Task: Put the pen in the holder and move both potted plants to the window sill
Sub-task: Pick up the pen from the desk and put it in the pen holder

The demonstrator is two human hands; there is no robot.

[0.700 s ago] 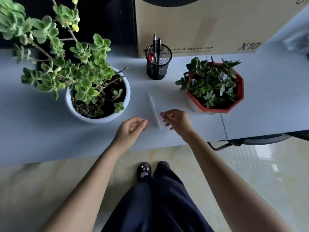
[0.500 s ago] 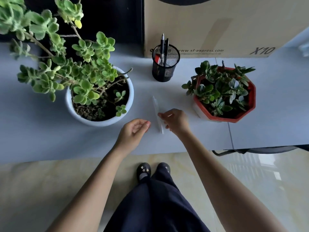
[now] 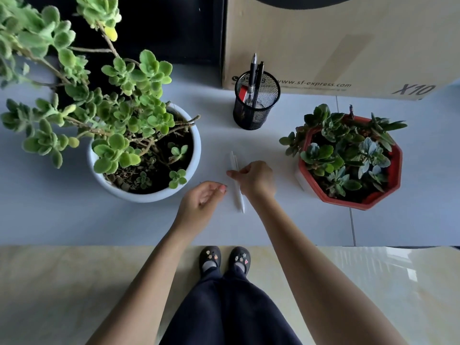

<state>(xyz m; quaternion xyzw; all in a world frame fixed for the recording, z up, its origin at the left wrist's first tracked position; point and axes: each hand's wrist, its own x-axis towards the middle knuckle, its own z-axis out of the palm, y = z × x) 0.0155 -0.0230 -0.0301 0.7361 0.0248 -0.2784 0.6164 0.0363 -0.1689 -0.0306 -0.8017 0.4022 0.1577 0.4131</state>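
Right hand pinches the white pen on the table.

The pen is slim, plain white and long, lying nearly straight away from the person, its near tip sticking out below the fingers that close on its middle. The left hand rests just left of the grip, loosely curled and holding nothing. Beyond the grip stands the black mesh holder with dark pens in it, nothing between. The white pot sits left of the grip, the red pot right, a box behind. Earlier the right fingers only hovered beside the pen; now they clasp it.
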